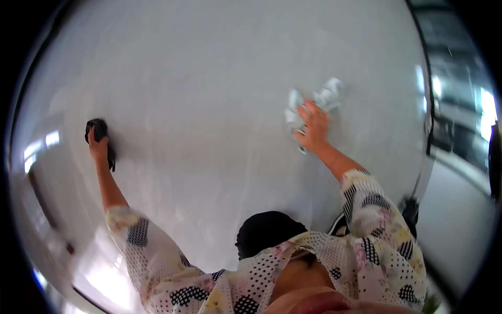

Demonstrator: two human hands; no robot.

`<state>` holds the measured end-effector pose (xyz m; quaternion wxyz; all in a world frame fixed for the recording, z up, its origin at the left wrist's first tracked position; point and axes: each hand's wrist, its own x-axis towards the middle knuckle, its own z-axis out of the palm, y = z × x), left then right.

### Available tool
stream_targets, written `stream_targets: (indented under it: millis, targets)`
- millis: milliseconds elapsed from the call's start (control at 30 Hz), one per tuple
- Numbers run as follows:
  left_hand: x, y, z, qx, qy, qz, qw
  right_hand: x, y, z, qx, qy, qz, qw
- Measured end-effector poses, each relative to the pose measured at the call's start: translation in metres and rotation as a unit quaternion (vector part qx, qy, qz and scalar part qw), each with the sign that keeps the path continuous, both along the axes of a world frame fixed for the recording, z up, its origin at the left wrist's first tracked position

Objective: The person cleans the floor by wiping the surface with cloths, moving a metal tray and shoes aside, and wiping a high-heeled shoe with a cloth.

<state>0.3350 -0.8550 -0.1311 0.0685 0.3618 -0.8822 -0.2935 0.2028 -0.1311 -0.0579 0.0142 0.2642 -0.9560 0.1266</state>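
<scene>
My left hand (98,146) is out at the far left, its fingers closed on a crumpled black cloth (96,128). A dark end of that cloth hangs below the hand, against the pale grey glossy surface (198,94). Right of the middle, my right hand (316,126) presses a bunched white cloth (329,94) on the same surface, its fingers bent over it. The white cloth spreads out beyond the fingertips on both sides and is blurred. Part of it lies hidden under my palm.
Window reflections shine on the surface's left side. A dark edge (427,78) runs down the right, with dark reflective panels (455,63) beyond it. Below my chest are a rounded black shape (267,230) and part of what looks like a shoe (340,226).
</scene>
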Motion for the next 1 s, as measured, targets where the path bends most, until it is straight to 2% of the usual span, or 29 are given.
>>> stream_targets:
  millis: [67,133,233,267,300,400,433,500,567,600,633,700,767,800,833,867,900,933,1000]
  targets:
    - [-0.054,0.108,0.016,-0.057,0.054,-0.157,0.984,0.003,0.001,-0.004,0.014,-0.023,0.003,1.000]
    - [-0.110,0.216,0.020,-0.042,0.087,-0.262,0.960,-0.002,-0.003,-0.011,0.004,-0.039,0.005,0.999]
    - [-0.175,0.380,0.015,-0.041,0.122,-0.366,0.922,-0.007,-0.003,-0.023,-0.006,-0.055,0.007,0.998]
    - [-0.182,0.376,0.015,-0.017,0.131,-0.394,0.910,0.001,-0.053,-0.013,0.012,-0.076,-0.003,0.997]
    - [-0.183,0.407,-0.001,-0.003,0.147,-0.430,0.891,0.007,-0.055,-0.016,0.024,-0.086,0.008,0.996]
    - [-0.157,0.482,-0.007,0.072,0.145,-0.472,0.867,0.025,-0.053,-0.020,0.078,-0.146,0.051,0.985]
    - [-0.139,0.497,-0.013,0.102,0.151,-0.476,0.860,0.039,-0.036,-0.014,0.096,-0.183,0.072,0.976]
    - [-0.066,0.517,-0.015,0.104,0.121,-0.564,0.810,0.067,0.030,0.006,0.150,-0.290,0.168,0.930]
    - [-0.021,0.526,-0.024,0.157,0.156,-0.619,0.754,0.061,0.082,0.020,0.173,-0.402,0.097,0.894]
    - [-0.003,0.524,-0.013,0.201,0.130,-0.644,0.727,0.063,0.109,0.023,0.176,-0.392,0.055,0.901]
    - [0.004,0.518,-0.014,0.296,0.045,-0.681,0.668,0.062,0.131,0.031,0.183,-0.392,0.011,0.901]
    - [0.010,0.493,-0.004,0.466,-0.070,-0.596,0.650,0.064,0.171,0.041,0.077,-0.265,-0.027,0.961]
    - [-0.021,0.446,0.006,0.494,-0.120,-0.521,0.686,0.064,0.165,0.069,-0.012,-0.280,-0.157,0.947]
    - [-0.047,0.418,0.006,0.479,-0.124,-0.474,0.728,0.069,0.161,0.081,-0.056,-0.285,-0.224,0.930]
    - [-0.084,0.388,0.025,0.491,-0.214,-0.379,0.754,0.080,0.161,0.085,-0.115,-0.291,-0.257,0.914]
    - [-0.110,0.360,0.014,0.460,-0.141,-0.317,0.817,0.095,0.161,0.086,-0.175,-0.297,-0.286,0.894]
    - [-0.139,0.334,0.007,0.449,-0.032,-0.282,0.847,0.112,0.163,0.084,-0.234,-0.302,-0.311,0.870]
    - [-0.169,0.314,0.017,0.391,0.002,-0.262,0.882,0.138,0.164,0.067,-0.289,-0.288,-0.349,0.844]
    - [-0.224,0.261,-0.003,0.309,0.045,-0.260,0.914,0.194,0.151,0.033,-0.410,-0.299,-0.390,0.769]
